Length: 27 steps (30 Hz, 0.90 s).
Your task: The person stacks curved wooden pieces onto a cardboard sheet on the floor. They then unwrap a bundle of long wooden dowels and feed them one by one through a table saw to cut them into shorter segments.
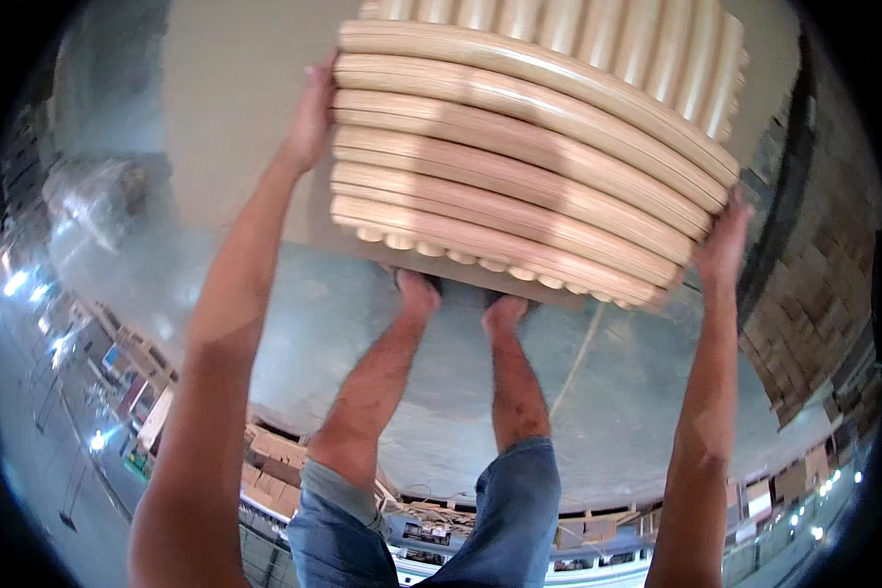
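Pale, glossy wooden rods (519,147), several side by side, lie crosswise in front of me. They rest over more rods (598,39) that run lengthwise, whose rounded ends (461,257) peek out below the near edge. My left hand (312,116) is at the left ends of the crosswise rods, thumb side up and fingers partly hidden behind them. At their right ends is my right hand (723,243), its fingers bent against the wood. The row is held between both hands. A shadow falls across the middle of the rods.
Brown cardboard (225,118) lies under the stack on a grey-green floor (431,392). My feet (416,294) stand close to its near edge. Clear plastic wrap (108,201) is at the left. Stacked brown pieces (804,284) line the right side.
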Available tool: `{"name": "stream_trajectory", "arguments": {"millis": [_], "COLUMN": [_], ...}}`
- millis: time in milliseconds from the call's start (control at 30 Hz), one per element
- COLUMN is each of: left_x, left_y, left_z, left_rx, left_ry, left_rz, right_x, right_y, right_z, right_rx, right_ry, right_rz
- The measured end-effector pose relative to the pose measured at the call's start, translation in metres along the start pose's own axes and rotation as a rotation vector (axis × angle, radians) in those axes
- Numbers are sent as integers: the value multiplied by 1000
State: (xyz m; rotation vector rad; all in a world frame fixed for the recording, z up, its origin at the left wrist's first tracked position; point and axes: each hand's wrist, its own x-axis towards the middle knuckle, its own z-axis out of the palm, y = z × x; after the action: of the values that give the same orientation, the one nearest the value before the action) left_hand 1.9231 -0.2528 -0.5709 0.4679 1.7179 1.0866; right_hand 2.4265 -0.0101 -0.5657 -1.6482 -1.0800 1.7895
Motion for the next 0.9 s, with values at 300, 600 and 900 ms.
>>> {"name": "stream_trajectory", "arguments": {"millis": [300,600,900], "left_x": [-57,-68,-2], "left_y": [-33,-32,-5], "left_z": [-3,7,-21], "left_rx": [-52,-220,95], "left_ry": [-83,-90,26], "left_rz": [-141,-170,36], "right_x": [-46,-44,-20], "right_y": [37,46,-10], "right_z": [-31,-32,-5], "right_rx": [75,123,-123], "right_ry": [13,41,80], "right_rz": [271,322,94]}}
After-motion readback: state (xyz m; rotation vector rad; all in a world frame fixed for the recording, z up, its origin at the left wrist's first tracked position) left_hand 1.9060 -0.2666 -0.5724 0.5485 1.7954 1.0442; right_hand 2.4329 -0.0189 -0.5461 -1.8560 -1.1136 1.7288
